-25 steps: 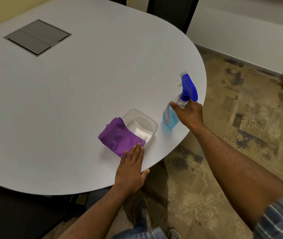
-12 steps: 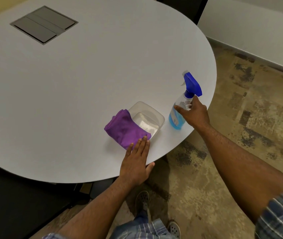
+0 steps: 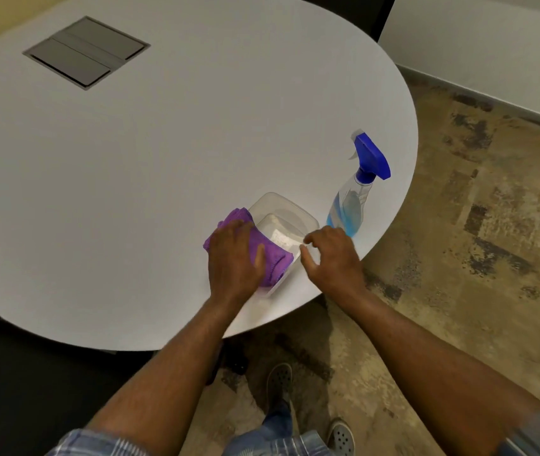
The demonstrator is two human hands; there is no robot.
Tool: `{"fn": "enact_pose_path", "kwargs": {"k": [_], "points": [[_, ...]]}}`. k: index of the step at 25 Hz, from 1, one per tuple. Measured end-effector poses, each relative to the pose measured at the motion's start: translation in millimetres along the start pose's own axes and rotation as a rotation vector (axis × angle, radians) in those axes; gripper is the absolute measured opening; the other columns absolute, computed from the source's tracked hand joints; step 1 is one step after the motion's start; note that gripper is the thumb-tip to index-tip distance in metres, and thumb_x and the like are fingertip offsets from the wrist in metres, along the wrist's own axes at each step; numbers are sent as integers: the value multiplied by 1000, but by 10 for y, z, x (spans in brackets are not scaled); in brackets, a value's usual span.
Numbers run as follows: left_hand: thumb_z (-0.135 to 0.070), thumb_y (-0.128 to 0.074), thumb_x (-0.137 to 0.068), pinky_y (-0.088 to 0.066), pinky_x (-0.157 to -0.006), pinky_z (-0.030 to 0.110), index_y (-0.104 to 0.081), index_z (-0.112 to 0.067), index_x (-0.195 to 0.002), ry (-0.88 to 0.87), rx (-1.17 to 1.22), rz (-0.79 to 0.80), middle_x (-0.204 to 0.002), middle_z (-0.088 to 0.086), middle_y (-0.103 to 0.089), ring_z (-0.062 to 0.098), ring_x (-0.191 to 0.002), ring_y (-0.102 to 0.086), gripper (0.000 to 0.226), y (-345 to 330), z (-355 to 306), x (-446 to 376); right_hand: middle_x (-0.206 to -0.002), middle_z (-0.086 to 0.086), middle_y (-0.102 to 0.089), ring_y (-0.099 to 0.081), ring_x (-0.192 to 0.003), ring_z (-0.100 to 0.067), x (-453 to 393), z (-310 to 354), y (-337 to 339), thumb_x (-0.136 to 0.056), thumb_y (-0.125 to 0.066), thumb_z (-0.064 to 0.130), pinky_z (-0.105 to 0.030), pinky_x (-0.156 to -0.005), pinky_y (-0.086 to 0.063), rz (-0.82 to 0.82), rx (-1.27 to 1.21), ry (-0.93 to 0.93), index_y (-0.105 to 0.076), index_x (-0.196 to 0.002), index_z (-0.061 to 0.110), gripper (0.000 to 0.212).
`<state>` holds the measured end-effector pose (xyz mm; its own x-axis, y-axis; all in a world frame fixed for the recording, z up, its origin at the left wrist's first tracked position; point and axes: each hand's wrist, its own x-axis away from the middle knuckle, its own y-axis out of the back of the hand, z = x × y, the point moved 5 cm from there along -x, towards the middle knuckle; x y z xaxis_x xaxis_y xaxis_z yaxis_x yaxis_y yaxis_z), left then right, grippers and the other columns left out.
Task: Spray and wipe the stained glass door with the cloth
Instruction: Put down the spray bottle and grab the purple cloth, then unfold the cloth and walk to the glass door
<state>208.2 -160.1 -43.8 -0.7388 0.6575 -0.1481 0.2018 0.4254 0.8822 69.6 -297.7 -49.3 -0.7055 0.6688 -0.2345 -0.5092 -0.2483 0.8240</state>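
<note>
A purple cloth [image 3: 276, 262] lies folded on the white table, leaning over the near side of a clear plastic container [image 3: 282, 205]. My left hand [image 3: 235, 258] covers the cloth, fingers curled around it. My right hand [image 3: 331, 258] hovers at the container's near right corner with its fingers apart, holding nothing. A spray bottle [image 3: 349, 205] with blue liquid and a blue trigger head stands upright on the table just beyond my right hand, close to the table's edge. No glass door is in view.
The round white table [image 3: 163, 153] has a grey hatch [image 3: 86, 51] set in its far left. Worn, patchy floor [image 3: 475, 258] lies to the right, with a white wall [image 3: 492, 44] behind. A dark chair [image 3: 347, 8] stands at the far edge.
My right hand let go of the spray bottle and came left to the container's corner. My left hand slid forward from the table onto the purple cloth and closed on it.
</note>
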Motion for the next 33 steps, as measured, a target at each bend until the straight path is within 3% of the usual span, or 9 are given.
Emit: {"fn": "enact_pose_path", "kwargs": {"k": [2,7,11,14,19,23,27,30,33], "points": [[-37,-66,-88,-39,-109,42,-58,-9,-133,34,-109,37,-134,14,-61,32,-123,-56,53,35,54,-332,-110,-1,-70,-62,-102,-19,-150,137,-243,-88,-66,42,-34,-91,-48,167,108,42,-69,-107,21,28],[-43,-67,-86,-49,-98,43,-58,-12,-132,144,-212,399,-126,13,-64,32,-115,-60,57,-93,296,-845,-112,-5,-71,-61,-106,-25,-349,173,-785,-92,-56,54,-41,-104,-40,535,383,8,-63,-117,19,44],[-34,-69,-88,-48,-90,37,-51,-12,-138,256,-11,448,-132,12,-62,31,-118,-60,57,-145,421,-921,-110,-5,-69,-60,-111,-27,-351,178,-982,-87,-57,62,-44,-112,-27,626,443,-21,-60,-114,16,53],[-41,-70,-88,-47,-94,38,-47,-5,-142,372,-23,497,-140,16,-57,34,-125,-56,69,-175,566,-919,-116,-3,-67,-55,-119,-26,-341,175,-1040,-87,-62,55,-46,-117,-17,681,497,-33,-60,-115,19,46],[-35,-74,-86,-51,-82,35,-64,-3,-119,413,15,487,-115,16,-69,28,-96,-64,47,-192,613,-904,-121,-4,-65,-53,-122,-28,-370,216,-1108,-87,-64,50,-49,-117,-16,769,599,-24,-59,-119,21,43],[-22,-73,-85,-47,-77,31,-69,-7,-115,331,45,444,-109,14,-71,20,-85,-56,34,-156,517,-906,-125,-8,-62,-52,-121,-29,-419,249,-1186,-88,-64,43,-46,-110,-30,747,591,-53,-58,-123,19,43],[-24,-74,-87,-45,-75,30,-72,-8,-111,250,48,440,-98,8,-69,21,-85,-60,29,-16,425,-898,-124,-11,-60,-51,-118,-29,-467,246,-1158,-88,-64,39,-43,-102,-37,678,507,-62,-57,-124,14,44],[-26,-75,-87,-46,-71,28,-74,-13,-107,249,156,329,-89,-2,-65,19,-82,-61,24,250,380,-912,-106,-8,-68,-61,-98,-26,-539,223,-877,-87,-65,39,-37,-91,-47,546,294,-153,-65,-111,12,36],[-25,-76,-85,-43,-62,15,-74,-23,-103,182,299,157,-82,-15,-65,1,-75,-61,18,606,297,-878,-98,-4,-68,-61,-89,-18,-499,137,-380,-82,-72,35,-31,-83,-53,326,-18,-303,-67,-108,14,34]]}}
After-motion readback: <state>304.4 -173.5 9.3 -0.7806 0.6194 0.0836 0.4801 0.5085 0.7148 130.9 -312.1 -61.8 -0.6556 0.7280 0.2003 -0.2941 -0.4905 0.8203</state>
